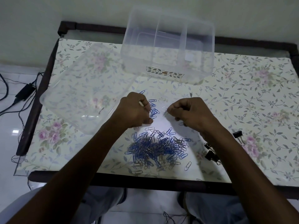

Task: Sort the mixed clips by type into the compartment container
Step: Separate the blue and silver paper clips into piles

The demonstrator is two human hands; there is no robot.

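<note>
Both hands work just beyond the mixed clip pile (pixel 157 147), btwn it and the compartment container (pixel 168 50), which stands clear at the worktop's (pixel 242 94) far edge. Left hand (pixel 135 110) curled, pinching blue clips (pixel 153 109); right hand (pixel 189 112) pinches a silver clip (pixel 165 112). Risk: clips interlock, so one lift may drag a wrong-type clip along; binder clips (pixel 212 155) right of pile could get knocked off by the forearm.
</note>
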